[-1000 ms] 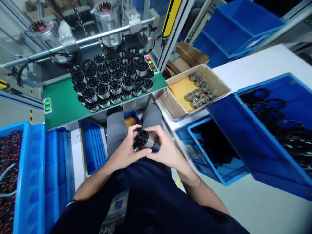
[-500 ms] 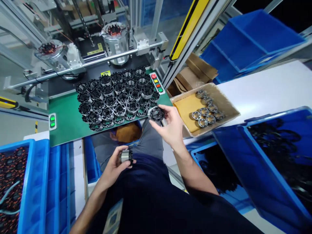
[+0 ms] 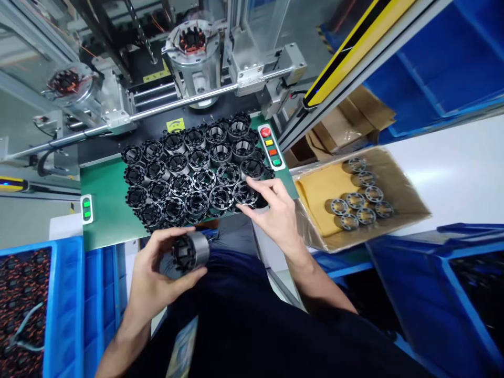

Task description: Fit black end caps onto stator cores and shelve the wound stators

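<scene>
My left hand (image 3: pixel 157 268) holds a metal ring part with black toothed ends (image 3: pixel 193 250), tilted on its side in front of my body. The thumb and fingers of my right hand (image 3: pixel 271 210) are around a similar ring part (image 3: pixel 245 193) at the right front corner of the stacked group. Rows of these black and silver ring parts (image 3: pixel 203 179) stand close together on the green work surface (image 3: pixel 108 210).
Beyond the parts is a machine with a metal rail (image 3: pixel 157 109) and cylindrical fixtures. A button panel (image 3: pixel 271 147) sits right of the parts. An open carton (image 3: pixel 328 244) holds several rings. Blue bins (image 3: pixel 65 294) flank both sides.
My right hand has brought its ring part onto the front right of the group. My left hand has risen and turned its part so the black end faces left. The view has shifted closer.
</scene>
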A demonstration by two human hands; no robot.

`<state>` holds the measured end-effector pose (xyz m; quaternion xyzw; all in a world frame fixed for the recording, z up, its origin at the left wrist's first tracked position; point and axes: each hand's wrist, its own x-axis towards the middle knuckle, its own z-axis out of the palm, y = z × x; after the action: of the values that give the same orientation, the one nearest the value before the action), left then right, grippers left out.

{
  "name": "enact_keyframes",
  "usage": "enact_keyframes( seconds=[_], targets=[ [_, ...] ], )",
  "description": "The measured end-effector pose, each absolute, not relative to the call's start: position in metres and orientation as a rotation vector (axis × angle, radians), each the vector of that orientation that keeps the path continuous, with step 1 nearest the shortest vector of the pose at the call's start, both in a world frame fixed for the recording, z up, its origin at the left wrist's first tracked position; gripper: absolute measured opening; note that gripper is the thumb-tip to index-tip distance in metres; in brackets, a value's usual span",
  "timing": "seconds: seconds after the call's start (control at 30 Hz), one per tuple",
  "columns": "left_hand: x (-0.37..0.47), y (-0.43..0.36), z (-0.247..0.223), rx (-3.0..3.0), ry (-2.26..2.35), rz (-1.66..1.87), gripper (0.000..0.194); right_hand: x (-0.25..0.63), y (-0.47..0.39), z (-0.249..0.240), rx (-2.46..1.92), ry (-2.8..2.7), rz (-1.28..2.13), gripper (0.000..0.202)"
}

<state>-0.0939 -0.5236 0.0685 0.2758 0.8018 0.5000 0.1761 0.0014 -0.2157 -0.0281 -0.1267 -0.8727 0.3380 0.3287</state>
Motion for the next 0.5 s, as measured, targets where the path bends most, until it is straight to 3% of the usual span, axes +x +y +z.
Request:
enact_keyframes(
  seconds=[0.2, 0.5],
  targets=[
    [-0.147, -0.441, 0.094, 1.131, 2.509, 1.183, 0.066, 0.000, -0.212, -0.033, -0.390, -2.331, 1.006, 0.069],
    [-0.187, -0.334, 0.074, 1.342, 2.670, 0.849, 0.070, 0.000, -0.216, -0.041, -0.366, -2.290, 0.988, 0.064]
  ],
)
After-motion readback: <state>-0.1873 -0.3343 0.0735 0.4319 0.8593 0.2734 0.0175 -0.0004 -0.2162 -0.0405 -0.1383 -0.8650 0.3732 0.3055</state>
